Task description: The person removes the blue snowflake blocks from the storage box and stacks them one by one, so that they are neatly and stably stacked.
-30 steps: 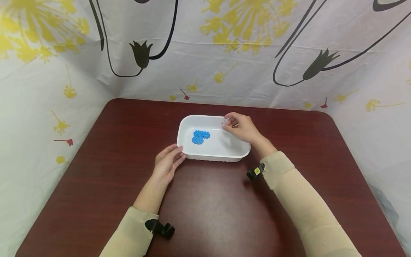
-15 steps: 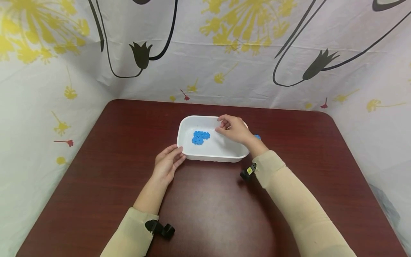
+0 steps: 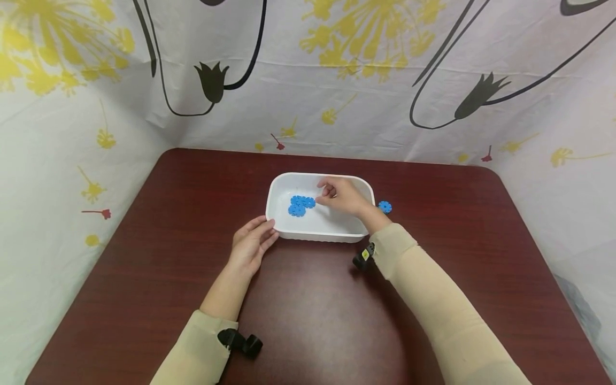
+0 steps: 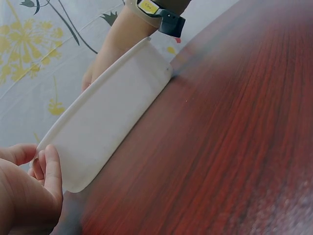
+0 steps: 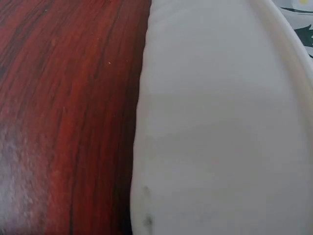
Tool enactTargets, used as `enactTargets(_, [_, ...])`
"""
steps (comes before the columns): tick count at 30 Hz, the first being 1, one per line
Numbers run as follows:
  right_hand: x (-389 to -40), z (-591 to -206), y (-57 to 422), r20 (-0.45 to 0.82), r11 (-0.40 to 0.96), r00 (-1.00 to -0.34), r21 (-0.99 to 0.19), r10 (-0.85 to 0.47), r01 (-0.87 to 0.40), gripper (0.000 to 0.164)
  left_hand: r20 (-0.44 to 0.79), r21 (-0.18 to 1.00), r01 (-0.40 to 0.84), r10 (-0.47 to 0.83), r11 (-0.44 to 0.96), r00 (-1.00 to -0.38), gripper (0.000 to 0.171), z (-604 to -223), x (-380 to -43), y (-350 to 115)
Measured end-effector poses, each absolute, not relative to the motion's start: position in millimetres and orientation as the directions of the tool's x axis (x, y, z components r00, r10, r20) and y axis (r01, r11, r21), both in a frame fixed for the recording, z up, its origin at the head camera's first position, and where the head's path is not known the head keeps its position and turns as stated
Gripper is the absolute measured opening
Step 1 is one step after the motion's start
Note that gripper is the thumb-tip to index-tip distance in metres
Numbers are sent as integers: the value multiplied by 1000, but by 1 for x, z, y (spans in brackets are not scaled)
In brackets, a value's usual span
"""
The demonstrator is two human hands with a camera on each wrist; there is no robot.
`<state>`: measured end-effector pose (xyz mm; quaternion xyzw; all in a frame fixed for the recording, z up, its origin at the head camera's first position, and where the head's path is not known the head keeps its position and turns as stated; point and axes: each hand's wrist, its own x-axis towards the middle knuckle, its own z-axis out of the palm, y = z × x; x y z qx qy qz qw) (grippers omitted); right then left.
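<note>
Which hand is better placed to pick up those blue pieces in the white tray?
The right hand, probably: it is inside the white tray, fingertips beside the blue pieces. The left hand rests outside, against the tray's near corner.

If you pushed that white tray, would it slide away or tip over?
The white tray would probably slide, not tip: it sits low and wide on the smooth, shiny table. It looks like thin plastic holding only a few small blue pieces, so it is likely light. That may be why the left hand rests against its near corner.
</note>
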<state>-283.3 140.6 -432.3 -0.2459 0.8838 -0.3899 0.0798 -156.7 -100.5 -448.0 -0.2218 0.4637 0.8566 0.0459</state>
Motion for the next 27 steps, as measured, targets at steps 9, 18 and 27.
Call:
enactTargets(9, [-289,-443,130,2,641,-845,-651,-535,-407,31,-452,772,-319,-121,-551,-884,27,-449,-160,-101])
enactTargets(18, [-290,-444,119,-94,700,-831,-595,-548,-394,38,-456,762,-315,-123,-566,-882,24,-448,-159,-102])
enactTargets(27, [-289,-446,115,-98,749,-839,-513,-535,-418,33,-466,759,-327,-119,-564,-877,25,-449,-160,-102])
